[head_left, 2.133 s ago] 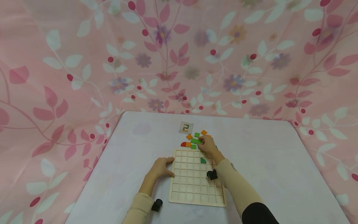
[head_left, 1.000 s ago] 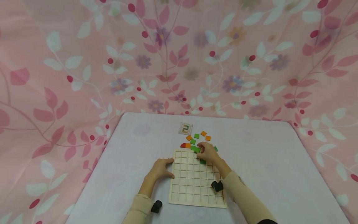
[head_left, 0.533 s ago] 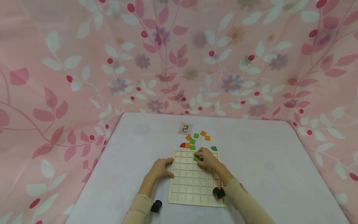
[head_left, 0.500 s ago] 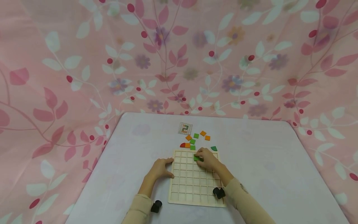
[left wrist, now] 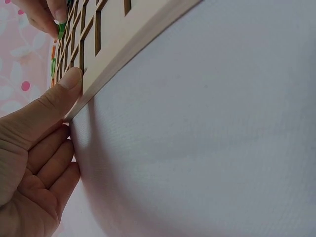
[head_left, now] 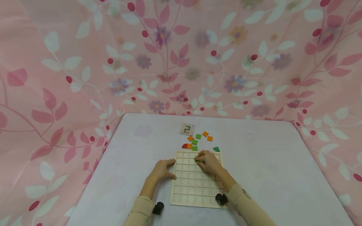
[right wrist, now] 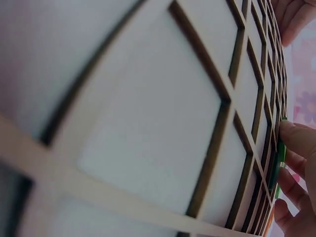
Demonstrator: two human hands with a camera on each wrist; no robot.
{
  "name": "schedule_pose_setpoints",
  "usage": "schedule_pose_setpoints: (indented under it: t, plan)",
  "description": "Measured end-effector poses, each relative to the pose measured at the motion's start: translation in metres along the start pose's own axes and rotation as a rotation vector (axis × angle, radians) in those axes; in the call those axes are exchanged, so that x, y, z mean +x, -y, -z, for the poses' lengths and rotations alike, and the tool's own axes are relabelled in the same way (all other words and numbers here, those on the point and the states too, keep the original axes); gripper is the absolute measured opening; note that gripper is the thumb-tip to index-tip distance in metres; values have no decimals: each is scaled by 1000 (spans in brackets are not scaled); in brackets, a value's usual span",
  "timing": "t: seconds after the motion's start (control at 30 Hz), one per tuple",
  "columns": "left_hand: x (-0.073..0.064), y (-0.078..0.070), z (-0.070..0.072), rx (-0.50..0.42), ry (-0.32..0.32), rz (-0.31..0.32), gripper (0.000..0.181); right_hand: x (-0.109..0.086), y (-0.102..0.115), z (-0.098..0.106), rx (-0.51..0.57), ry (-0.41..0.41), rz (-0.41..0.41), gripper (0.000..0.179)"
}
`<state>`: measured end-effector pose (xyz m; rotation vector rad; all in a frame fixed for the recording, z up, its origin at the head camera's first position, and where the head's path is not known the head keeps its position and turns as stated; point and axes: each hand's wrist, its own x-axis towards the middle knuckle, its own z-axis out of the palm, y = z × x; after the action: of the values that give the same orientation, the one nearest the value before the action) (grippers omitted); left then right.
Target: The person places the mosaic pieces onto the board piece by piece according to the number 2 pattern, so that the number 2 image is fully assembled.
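Note:
A wooden board with a square grid (head_left: 188,182) lies on the white-covered table. My right hand (head_left: 209,162) pinches a light green square tile (head_left: 198,159), slightly tilted, over the upper part of the grid. In the right wrist view, thumb and fingers hold the green tile (right wrist: 282,149) at its edges. The dark green quarter-round piece on the board is mostly hidden by this hand. My left hand (head_left: 161,170) rests against the board's left edge, thumb and forefinger spread apart. In the left wrist view the thumb (left wrist: 52,98) touches the rim, the other fingers loosely bent beside it.
Beyond the board lie green squares (head_left: 194,142), orange squares (head_left: 205,134), a red quarter-round (head_left: 184,146) and a dark green quarter-round (head_left: 216,149). Behind them is a small card (head_left: 187,129) with a gridded figure like a 2. A pink floral cloth (head_left: 181,62) hangs behind the table.
My right hand has taken a light green square from the loose tiles and brought it toward me onto the grid, where it now tilts. The left hand has stayed at the board's edge.

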<state>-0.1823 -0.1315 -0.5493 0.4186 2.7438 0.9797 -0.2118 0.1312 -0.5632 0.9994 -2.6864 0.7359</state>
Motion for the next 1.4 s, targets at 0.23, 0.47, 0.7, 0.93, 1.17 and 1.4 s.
schedule_pose_setpoints:
  t: [0.23,0.47,0.7,0.93,1.17,1.4]
  plan:
    - [0,1,-1,-5,-5,7,76,-1,0,-4,-62,-45,31,17]
    - [0,2,-1,-5,-4,6,76,-9,2,-4,-98,-53,23,15]
    - [1,1,0,-19,0,24,76,-11,4,-3,-44,-98,-37,14]
    - [0,0,0,-5,1,-2,77,-20,1,0,-43,-61,-143,19]
    - [0,0,0,-15,9,11,77,-27,-3,0,31,-67,-140,23]
    - [-1,0,-1,-20,7,14,77,-25,-4,1,199,-125,-345,22]
